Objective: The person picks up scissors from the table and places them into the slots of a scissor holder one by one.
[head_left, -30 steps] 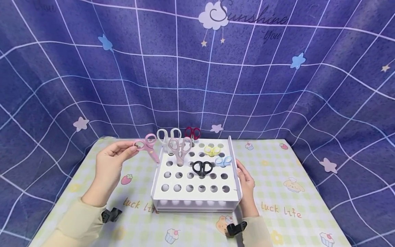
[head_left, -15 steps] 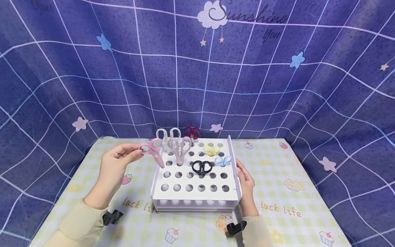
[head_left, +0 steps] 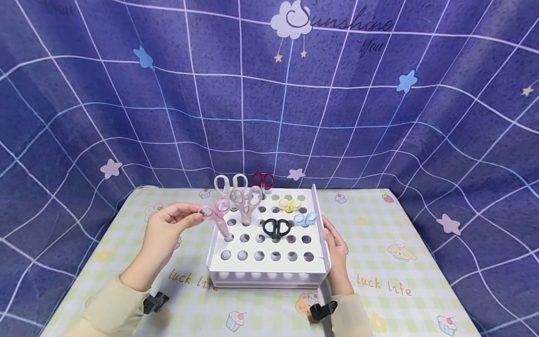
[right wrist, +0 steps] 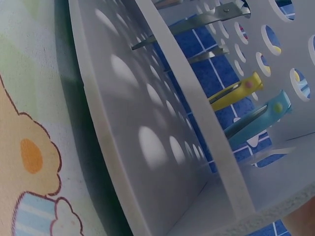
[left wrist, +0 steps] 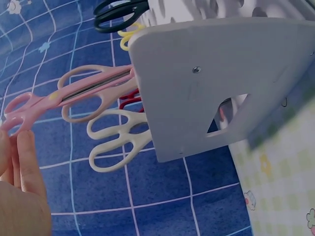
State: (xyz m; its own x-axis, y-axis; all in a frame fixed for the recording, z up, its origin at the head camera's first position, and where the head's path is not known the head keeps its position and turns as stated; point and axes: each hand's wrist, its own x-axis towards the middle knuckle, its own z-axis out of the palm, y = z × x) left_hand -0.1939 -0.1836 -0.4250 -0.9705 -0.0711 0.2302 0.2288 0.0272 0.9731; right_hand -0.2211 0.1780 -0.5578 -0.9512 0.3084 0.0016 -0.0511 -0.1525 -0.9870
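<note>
Thumb and fingers of my left hand (head_left: 166, 231) pinch one handle loop of a pair of pink scissors (head_left: 217, 216). The scissors slant down to the right, their tip overlapping a hole at the left of a white rack (head_left: 269, 265) in the head view. In the left wrist view, the closed blades (left wrist: 98, 86) reach the edge of the rack's side panel (left wrist: 177, 113). My right hand (head_left: 337, 250) rests with extended fingers against the rack's right side panel; part of it is hidden behind that panel.
White scissors (head_left: 223, 185), mauve scissors (head_left: 245, 206), dark red scissors (head_left: 262, 181), black scissors (head_left: 276, 229), yellow scissors (head_left: 289, 205) and light blue scissors (head_left: 305, 219) stand in rack holes. A checked cloth (head_left: 400, 224) covers the table. A blue grid curtain (head_left: 269, 103) hangs behind.
My left hand has moved right and slightly down, carrying the pink scissors from beside the rack to over its left holes. My right hand and the rack have stayed in place.
</note>
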